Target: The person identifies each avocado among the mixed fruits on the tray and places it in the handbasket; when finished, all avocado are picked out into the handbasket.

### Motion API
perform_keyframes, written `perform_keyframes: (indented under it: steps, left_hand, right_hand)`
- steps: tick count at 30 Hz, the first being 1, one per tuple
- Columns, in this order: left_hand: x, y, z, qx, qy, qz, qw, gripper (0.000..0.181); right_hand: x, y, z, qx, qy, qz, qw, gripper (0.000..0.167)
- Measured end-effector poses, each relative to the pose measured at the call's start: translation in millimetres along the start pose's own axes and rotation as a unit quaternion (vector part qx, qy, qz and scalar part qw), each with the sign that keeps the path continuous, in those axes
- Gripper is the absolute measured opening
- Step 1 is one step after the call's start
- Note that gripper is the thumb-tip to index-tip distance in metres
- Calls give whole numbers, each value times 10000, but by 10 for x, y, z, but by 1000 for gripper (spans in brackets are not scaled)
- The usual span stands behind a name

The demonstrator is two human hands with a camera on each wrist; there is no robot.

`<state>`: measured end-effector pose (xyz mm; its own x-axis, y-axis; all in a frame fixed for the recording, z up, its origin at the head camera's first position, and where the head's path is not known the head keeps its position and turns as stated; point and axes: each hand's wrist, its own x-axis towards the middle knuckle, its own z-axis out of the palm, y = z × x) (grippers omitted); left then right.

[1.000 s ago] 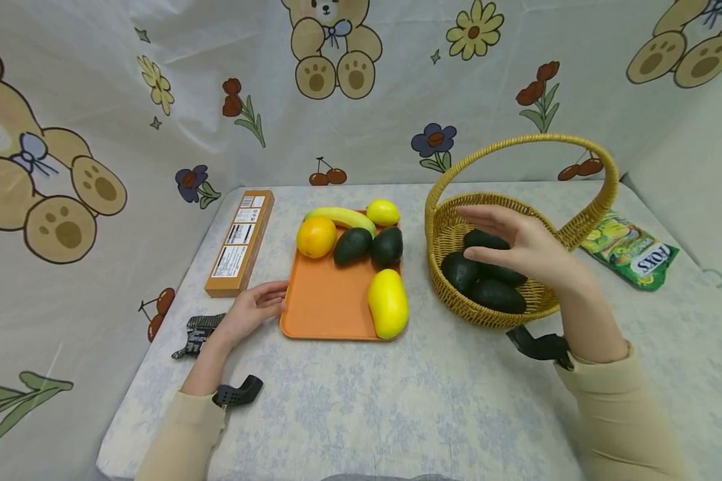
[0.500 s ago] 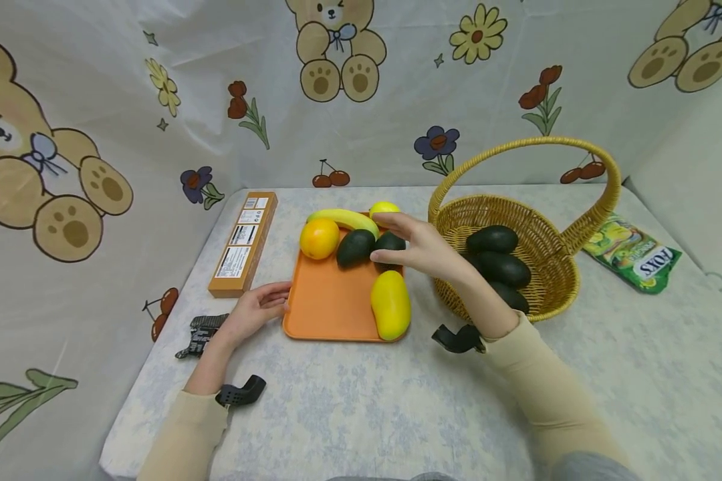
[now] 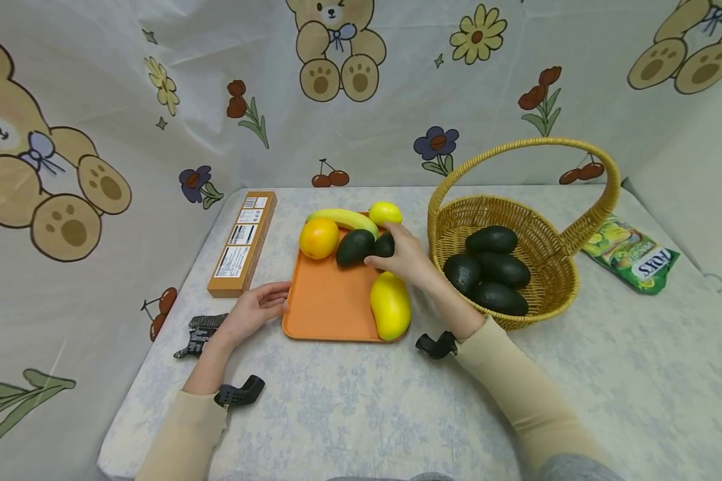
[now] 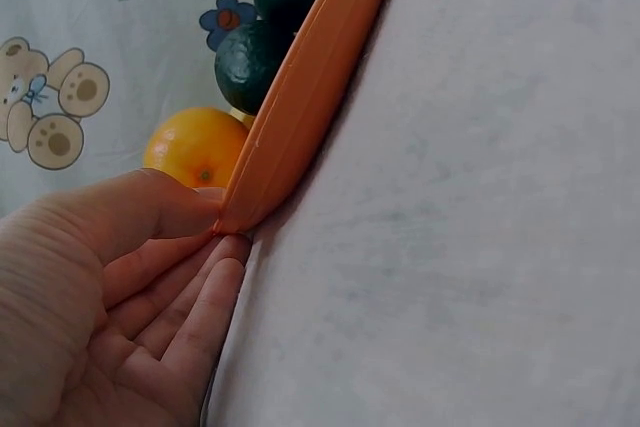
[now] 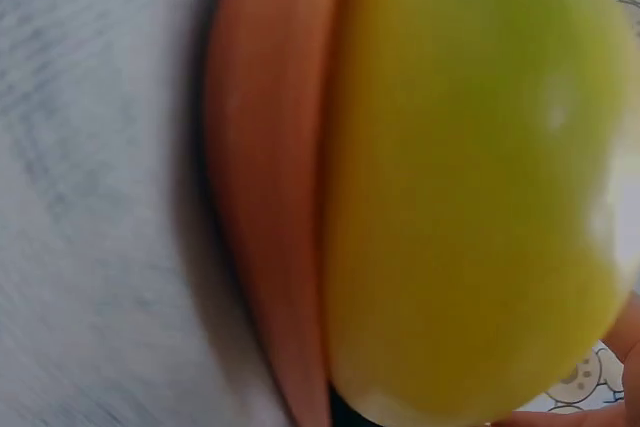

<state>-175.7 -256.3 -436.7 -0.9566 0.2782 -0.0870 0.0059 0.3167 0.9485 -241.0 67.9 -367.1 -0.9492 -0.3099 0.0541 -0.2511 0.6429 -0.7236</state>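
The left hand (image 3: pixel 255 312) holds the left edge of the orange tray (image 3: pixel 331 300); in the left wrist view its thumb (image 4: pixel 150 209) lies against the rim, with fingers below. My right hand (image 3: pixel 408 257) curves round the right avocado (image 3: pixel 384 245) on the tray, partly covering it. Beside it lies another avocado (image 3: pixel 355 248). An orange (image 3: pixel 319 238), a banana (image 3: pixel 343 217) and a lemon (image 3: pixel 385 213) are at the tray's far end. The yellow mango (image 3: pixel 390 306), at the near right corner, fills much of the right wrist view (image 5: pixel 470 187).
A wicker basket (image 3: pixel 544 297) with a tall handle stands right of the tray, holding several avocados (image 3: pixel 499 298). Beyond it lies a green FOX'S bag (image 3: pixel 632 254). On the left are a long cardboard box (image 3: pixel 243 244) and a black packet (image 3: pixel 198 335).
My right hand has moved left from above the basket to the tray and come down round the right avocado. The left hand has stayed at the tray's edge.
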Motion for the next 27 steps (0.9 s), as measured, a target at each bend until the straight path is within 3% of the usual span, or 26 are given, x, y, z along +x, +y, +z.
perform_keyframes:
  steps: [7, 27]
  left_hand:
    - [0, 16, 1, -57, -22, -11, 10000, 51]
    - [-7, 22, -1, 38, 32, -73, 10000, 50]
  right_hand:
    - [76, 98, 65, -154, 115, 298, 9994, 87]
    - [110, 212, 153, -156, -138, 242, 9995, 82]
